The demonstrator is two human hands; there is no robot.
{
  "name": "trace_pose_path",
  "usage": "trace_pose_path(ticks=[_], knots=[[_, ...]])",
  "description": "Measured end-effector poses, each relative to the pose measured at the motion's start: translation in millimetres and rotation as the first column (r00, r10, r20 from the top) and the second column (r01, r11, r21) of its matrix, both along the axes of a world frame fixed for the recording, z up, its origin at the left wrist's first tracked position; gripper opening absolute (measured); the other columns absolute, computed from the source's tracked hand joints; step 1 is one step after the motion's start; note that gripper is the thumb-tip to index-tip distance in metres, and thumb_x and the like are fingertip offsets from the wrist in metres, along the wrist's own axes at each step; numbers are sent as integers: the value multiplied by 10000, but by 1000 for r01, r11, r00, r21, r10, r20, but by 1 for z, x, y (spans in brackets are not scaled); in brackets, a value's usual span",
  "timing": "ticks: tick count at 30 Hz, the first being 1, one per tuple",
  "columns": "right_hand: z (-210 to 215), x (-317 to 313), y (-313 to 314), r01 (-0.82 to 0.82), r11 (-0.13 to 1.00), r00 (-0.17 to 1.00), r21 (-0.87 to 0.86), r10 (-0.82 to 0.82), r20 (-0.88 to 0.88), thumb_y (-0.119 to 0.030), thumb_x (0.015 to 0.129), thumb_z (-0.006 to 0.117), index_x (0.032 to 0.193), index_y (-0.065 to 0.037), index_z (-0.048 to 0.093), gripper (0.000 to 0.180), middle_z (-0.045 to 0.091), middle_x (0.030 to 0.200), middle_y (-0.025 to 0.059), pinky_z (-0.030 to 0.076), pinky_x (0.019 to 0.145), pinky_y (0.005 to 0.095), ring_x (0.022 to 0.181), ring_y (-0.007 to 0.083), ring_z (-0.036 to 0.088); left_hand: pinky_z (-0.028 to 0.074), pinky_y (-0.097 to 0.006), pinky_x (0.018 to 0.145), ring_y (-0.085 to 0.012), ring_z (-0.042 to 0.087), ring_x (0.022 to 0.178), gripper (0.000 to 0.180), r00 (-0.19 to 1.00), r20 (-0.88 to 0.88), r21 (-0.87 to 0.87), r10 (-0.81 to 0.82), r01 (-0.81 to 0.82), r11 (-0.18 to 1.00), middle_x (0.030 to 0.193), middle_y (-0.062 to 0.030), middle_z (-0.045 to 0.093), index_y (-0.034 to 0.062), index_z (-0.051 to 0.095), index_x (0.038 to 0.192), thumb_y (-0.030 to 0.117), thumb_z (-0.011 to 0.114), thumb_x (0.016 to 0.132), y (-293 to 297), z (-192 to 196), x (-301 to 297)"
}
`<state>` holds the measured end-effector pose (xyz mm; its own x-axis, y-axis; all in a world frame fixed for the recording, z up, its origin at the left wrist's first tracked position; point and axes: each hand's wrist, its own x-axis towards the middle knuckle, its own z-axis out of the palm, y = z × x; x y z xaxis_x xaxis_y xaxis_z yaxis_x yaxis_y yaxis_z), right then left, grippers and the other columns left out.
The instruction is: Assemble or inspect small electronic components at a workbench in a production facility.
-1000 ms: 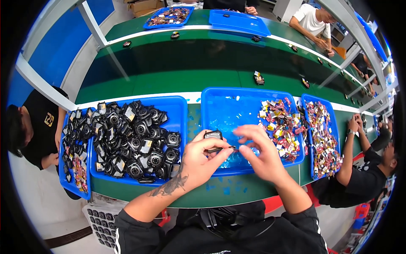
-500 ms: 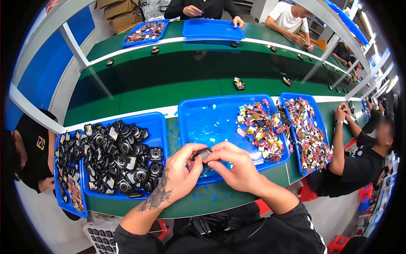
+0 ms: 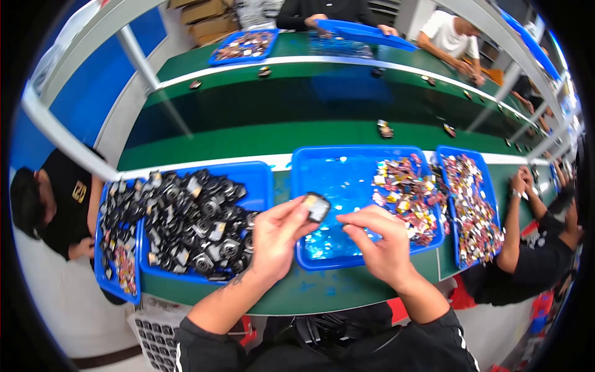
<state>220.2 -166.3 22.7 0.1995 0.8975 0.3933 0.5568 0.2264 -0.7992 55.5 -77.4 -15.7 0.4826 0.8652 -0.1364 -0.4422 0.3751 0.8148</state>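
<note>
Between the thumb and fingers of my left hand (image 3: pixel 277 239) is a small square watch case (image 3: pixel 317 208) with a black rim and a pale, shiny inside turned up. It hangs over the near left part of a wide blue tray (image 3: pixel 338 186). To its right, my right hand (image 3: pixel 383 245) is closed in a pinch, apart from the case; whatever the fingertips hold is too small to make out. Inside that tray, a heap of small red, yellow and silver parts (image 3: pixel 406 198) fills the right side, and shiny scraps lie on its bottom.
A blue tray (image 3: pixel 263 180) heaped with black watch cases (image 3: pixel 198 223) stands left, overlapping a narrower tray (image 3: pixel 111 286). Another tray of coloured parts (image 3: pixel 471 204) stands right. Beyond runs a green conveyor (image 3: pixel 260 133) with scattered pieces. Co-workers sit left, right and opposite; one tilts a blue tray (image 3: pixel 365 32).
My hands have drawn apart, leaving the watch case in my left hand with its inside visible. The view has shifted slightly. The person opposite has lifted and tilted a blue tray.
</note>
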Motion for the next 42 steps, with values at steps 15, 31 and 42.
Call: trace_pose_path(ticks=[15, 31, 42], knots=[[13, -17, 10, 90, 990, 996, -104, -88, 20, -21, 755, 762, 832, -37, 675, 117, 619, 665, 55, 365, 458, 275, 495, 123, 468, 506, -280, 928, -142, 604, 1062, 396, 975, -90, 305, -204, 222, 926, 1201, -107, 624, -43, 508, 1337, -4, 566, 947, -12, -2, -4], [20, -10, 11, 69, 994, 978, -80, -51, 204, -57, 724, 772, 733, -60, 615, 157, 581, 680, 43, 402, 632, 338, 628, 198, 542, 504, -252, 882, -95, 595, 1014, 372, 952, -210, 363, -222, 287, 887, 1204, -102, 633, -19, 536, 1329, 24, 559, 959, -14, 0, -8], [8, -8, -1, 15, 991, 952, -134, -55, -300, -42, 767, 771, 1025, -6, 585, 321, 626, 971, 63, 536, 805, 320, 931, 174, 623, 533, -298, 894, -176, 622, 1070, 360, 999, 21, 180, -46, 41, 983, 1207, -135, 624, -43, 504, 1321, 44, 528, 973, -10, 9, 0]])
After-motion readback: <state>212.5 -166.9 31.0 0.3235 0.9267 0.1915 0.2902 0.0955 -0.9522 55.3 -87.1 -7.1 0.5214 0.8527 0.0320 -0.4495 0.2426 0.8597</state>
